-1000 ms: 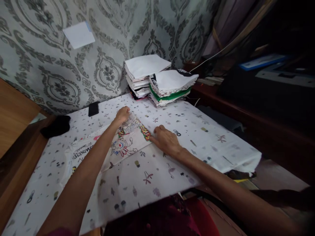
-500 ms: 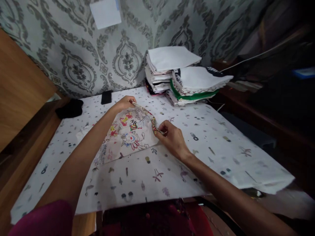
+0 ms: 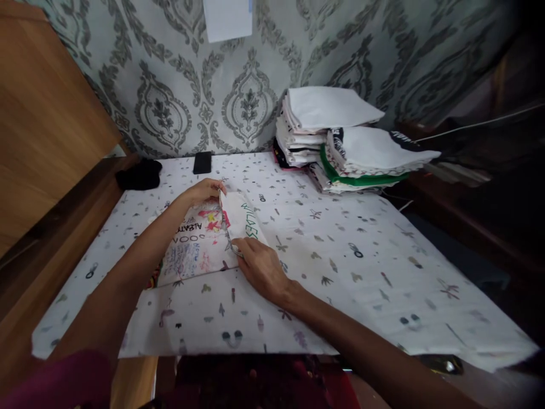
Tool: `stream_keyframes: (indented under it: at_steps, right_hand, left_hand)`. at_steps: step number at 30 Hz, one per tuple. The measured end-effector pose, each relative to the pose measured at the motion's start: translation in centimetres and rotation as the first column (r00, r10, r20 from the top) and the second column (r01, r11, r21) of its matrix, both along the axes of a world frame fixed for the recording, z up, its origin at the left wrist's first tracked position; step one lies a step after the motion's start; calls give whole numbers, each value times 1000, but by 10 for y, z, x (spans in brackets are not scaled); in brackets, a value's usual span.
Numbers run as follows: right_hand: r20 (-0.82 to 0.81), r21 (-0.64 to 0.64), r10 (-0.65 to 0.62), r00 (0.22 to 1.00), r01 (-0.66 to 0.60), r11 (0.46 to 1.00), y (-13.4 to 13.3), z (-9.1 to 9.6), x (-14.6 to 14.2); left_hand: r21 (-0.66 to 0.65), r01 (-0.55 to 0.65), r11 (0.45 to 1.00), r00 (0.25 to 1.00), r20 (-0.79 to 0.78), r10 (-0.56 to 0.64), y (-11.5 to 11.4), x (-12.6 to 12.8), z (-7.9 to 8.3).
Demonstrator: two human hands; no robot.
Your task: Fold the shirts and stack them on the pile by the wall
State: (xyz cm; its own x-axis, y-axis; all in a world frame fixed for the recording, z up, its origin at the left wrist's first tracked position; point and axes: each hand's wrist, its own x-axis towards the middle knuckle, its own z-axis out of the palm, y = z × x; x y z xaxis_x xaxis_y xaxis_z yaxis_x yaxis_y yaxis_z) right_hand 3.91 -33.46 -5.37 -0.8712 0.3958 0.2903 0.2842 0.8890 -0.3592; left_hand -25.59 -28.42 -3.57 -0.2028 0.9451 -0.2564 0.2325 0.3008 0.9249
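On the table lies a white cloth (image 3: pixel 196 244) printed with coloured writing and drawings, its right part folded over toward the left. Green lettering shows on the folded flap. My left hand (image 3: pixel 207 190) pinches the far corner of that flap. Lower down, my right hand (image 3: pixel 264 270) grips the near end of the flap's edge, fingers closed on the fabric. A strip of colourful trim peeks out at the cloth's lower left, partly hidden by my left forearm.
A patterned white sheet (image 3: pixel 323 295) covers the table. Stacks of folded cloths (image 3: pixel 332 111) stand at the back right. A black phone (image 3: pixel 202 163) and a dark bundled cloth (image 3: pixel 139 174) lie at the back left. A wooden panel (image 3: pixel 51 85) rises on the left.
Both hands have carried the cloth's right edge leftward and laid it over, so the clown-like drawing is covered and green lettering shows. The view has shifted slightly left.
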Motion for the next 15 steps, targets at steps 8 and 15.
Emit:
stream_keyframes:
  at_steps: [8, 15]
  right_hand:
    - [-246, -268, -97, 964, 28, 963, 1, 2, -2]
    - [-207, -225, 26, 978, -74, 971, -6, -8, -4]
  left_hand:
    - [57, -122, 991, 992, -3, 123, -6, 13, 6]
    - [84, -152, 985, 930, -326, 171, -2, 20, -7]
